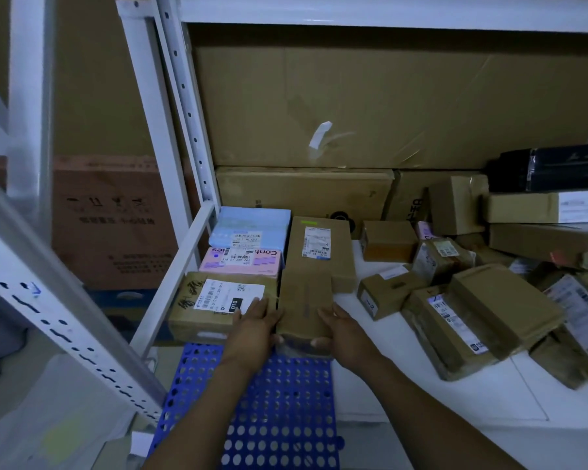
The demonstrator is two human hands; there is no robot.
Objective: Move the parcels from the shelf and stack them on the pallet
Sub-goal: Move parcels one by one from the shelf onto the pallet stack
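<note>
Gripping a plain brown parcel [304,300] by its near end: left hand [260,320] along the left side, right hand [342,329] along the right, thumbs hooked under, over the far edge of the blue perforated pallet [269,401]. Just left, a brown box [190,313] labelled "010"; behind it a pink parcel [241,262] reading "Cont", upside down. Right, on the white shelf [421,385], a heap of parcels [472,300], labels too blurred to read.

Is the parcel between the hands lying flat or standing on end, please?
Flat: the parcel shows its broad face upward, the left hand and right hand holding its sides.
</note>
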